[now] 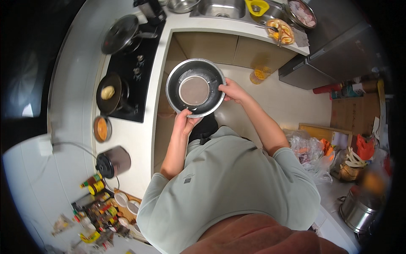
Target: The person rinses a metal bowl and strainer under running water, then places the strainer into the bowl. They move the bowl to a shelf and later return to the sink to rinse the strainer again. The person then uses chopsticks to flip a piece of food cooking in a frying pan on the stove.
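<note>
Both my hands hold a round metal bowl [218, 74] in front of me, away from the counter. My left hand [185, 121] grips its lower left rim with the thumb on top. At the right rim, my right hand [234, 90] clasps it, thumb inside. A flat greyish disc with a pale edge shows in the middle of the bowl, with wet white traces around it. On the black cooktop [133, 85] to the left, a frying pan [115, 101] contains a pale yellow lump [108, 92]. A lidded pan [120, 34] stands farther back on the same cooktop.
A small metal bowl [109, 128] of orange food and an electric appliance [114, 161] stand on the white counter [138, 136]. Several seasoning bottles crowd the lower left. Ahead are a sink [222, 8] and a bowl of raw meat [303, 14]. Plastic bags [304, 149] lie at right.
</note>
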`<state>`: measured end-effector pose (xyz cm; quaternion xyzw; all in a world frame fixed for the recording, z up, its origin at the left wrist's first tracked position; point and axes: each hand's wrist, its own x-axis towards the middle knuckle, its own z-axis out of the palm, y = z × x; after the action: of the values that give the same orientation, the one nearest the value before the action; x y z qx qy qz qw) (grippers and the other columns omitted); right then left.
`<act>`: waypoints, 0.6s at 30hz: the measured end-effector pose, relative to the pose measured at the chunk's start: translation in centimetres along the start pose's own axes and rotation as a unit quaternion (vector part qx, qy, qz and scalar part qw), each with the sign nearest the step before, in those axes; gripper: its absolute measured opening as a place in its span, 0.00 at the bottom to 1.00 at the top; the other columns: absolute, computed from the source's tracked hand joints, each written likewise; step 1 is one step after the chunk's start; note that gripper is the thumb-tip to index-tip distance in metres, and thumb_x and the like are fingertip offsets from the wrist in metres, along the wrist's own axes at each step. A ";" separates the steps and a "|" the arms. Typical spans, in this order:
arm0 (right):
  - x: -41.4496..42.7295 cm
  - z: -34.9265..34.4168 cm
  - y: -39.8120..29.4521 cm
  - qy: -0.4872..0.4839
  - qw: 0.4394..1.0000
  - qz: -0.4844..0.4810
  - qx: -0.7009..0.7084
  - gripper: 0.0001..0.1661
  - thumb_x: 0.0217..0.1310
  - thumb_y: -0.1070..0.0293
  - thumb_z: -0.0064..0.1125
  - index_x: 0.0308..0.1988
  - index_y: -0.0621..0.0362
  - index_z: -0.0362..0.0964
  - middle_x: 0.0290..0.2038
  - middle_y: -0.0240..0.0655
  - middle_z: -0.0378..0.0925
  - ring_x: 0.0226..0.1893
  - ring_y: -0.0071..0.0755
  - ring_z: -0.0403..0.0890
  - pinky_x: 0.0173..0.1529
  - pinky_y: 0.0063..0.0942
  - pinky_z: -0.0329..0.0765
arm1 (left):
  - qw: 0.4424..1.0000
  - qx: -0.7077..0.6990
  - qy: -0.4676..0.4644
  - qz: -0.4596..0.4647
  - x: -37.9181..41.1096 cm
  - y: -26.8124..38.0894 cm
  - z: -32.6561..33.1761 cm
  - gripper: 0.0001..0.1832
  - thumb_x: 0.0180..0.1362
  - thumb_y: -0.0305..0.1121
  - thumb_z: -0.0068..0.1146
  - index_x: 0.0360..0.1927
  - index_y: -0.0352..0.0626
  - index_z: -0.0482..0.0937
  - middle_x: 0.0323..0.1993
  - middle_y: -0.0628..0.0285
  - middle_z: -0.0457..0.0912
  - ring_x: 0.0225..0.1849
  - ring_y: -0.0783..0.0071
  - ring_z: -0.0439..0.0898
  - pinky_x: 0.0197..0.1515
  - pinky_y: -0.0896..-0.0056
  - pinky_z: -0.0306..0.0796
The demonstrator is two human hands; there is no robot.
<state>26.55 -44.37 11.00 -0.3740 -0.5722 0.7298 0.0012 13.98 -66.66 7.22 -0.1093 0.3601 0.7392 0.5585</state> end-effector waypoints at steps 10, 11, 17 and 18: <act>7.1 -15.3 -7.6 0.102 0.987 -0.058 0.105 0.27 0.61 0.49 0.50 0.55 0.51 0.62 0.35 0.28 0.75 0.24 0.16 0.75 0.23 0.12 0.71 | 0.993 0.083 -0.044 -0.072 17.8 4.8 15.7 0.21 0.48 0.19 0.42 0.48 0.22 0.62 0.46 0.42 0.71 0.46 0.49 0.76 0.46 0.52 0.77; 7.9 -16.7 -8.2 0.117 0.980 -0.065 0.144 0.28 0.62 0.49 0.49 0.57 0.51 0.60 0.37 0.29 0.75 0.26 0.17 0.76 0.24 0.13 0.72 | 0.991 0.095 -0.045 -0.081 19.4 5.5 16.9 0.21 0.48 0.19 0.42 0.48 0.22 0.62 0.46 0.41 0.71 0.46 0.49 0.77 0.46 0.51 0.77; 13.7 -25.7 -12.3 0.211 0.960 -0.042 0.179 0.32 0.62 0.49 0.49 0.59 0.55 0.58 0.44 0.35 0.73 0.37 0.27 0.78 0.33 0.20 0.74 | 0.990 0.096 -0.058 -0.089 27.7 8.8 23.7 0.21 0.48 0.20 0.41 0.48 0.20 0.62 0.45 0.40 0.72 0.44 0.47 0.78 0.44 0.51 0.78; 14.9 -27.1 -13.1 0.215 0.961 -0.039 0.170 0.32 0.62 0.49 0.50 0.59 0.55 0.59 0.44 0.35 0.73 0.38 0.27 0.78 0.33 0.20 0.75 | 0.989 0.102 -0.060 -0.087 29.0 9.3 24.8 0.21 0.48 0.20 0.41 0.48 0.19 0.62 0.45 0.40 0.72 0.44 0.47 0.78 0.45 0.51 0.78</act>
<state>25.10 -10.82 12.09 -0.4934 -0.4406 0.7181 0.2161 1.28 -29.84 12.48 -0.0384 0.3884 0.6524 0.6496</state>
